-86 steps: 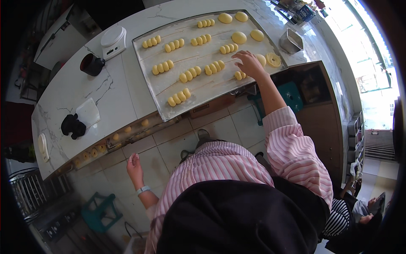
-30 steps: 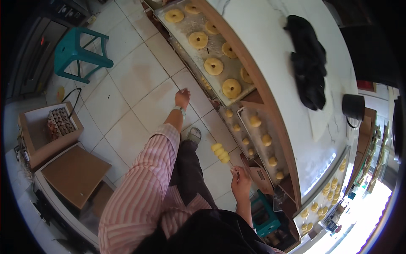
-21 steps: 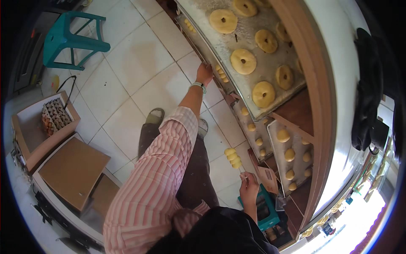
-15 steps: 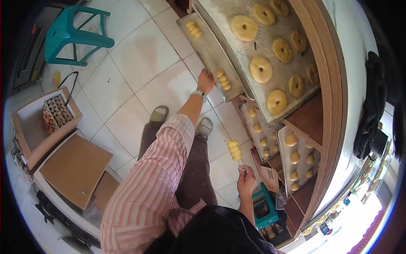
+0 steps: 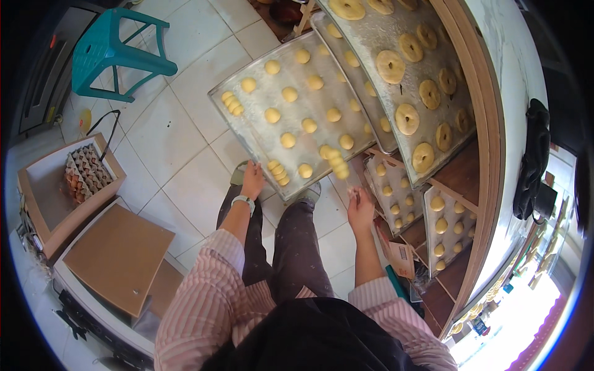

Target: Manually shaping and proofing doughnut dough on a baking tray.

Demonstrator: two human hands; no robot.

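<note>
My left hand (image 5: 252, 179) grips the near corner edge of a metal baking tray (image 5: 252, 139), which juts well out of the wooden rack. Small round dough balls (image 5: 309, 125) sit spaced over it, with a ridged dough piece (image 5: 232, 104) at its far left and another ridged dough piece (image 5: 278, 172) close to my left hand. In my right hand (image 5: 360, 211), the fingers pinch a thin stick carrying a skewered dough twist (image 5: 338, 166), slightly blurred. The twist hangs over or beside the tray's right corner; whether it touches the tray I cannot tell.
Above the pulled tray, another tray (image 5: 427, 139) holds ring-shaped dough. Lower trays of dough balls (image 5: 440, 226) rest in the wooden rack (image 5: 489, 123) at right. A teal stool (image 5: 117, 55), a box with egg cartons (image 5: 86, 170) and a brown board (image 5: 120, 253) stand left.
The tray has come out of the rack toward the left, uncovering its dough balls. My left hand moved left and nearer with it. My right hand raised the skewered twist toward the tray.
</note>
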